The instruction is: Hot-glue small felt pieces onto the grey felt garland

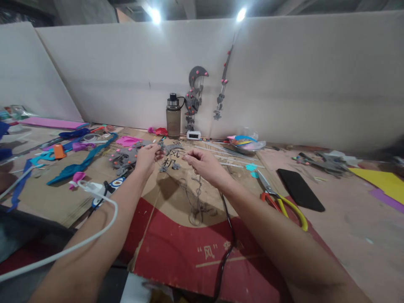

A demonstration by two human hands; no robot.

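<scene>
My left hand (150, 156) is raised over the cardboard with its fingers pinched at the edge of a dark grey felt piece (173, 147). Small grey felt flowers (163, 169) hang below that piece. To the right, my right hand (200, 162) pinches a thin grey cord, and its fingertips point toward the felt. A loose tangle of grey cord (198, 206) lies below on the cardboard. Beside my left wrist is a heap of grey felt shapes with pink dots (124, 158). The exact grip points are too small to make out.
Scissors (268, 189) with red and yellow handles and a black phone (299, 189) lie at right. A bottle (173, 118) stands by the white panel, where grey felt garlands (196, 92) hang. A white cable (110, 227) crosses my left forearm; a black cable (229, 223) crosses the cardboard.
</scene>
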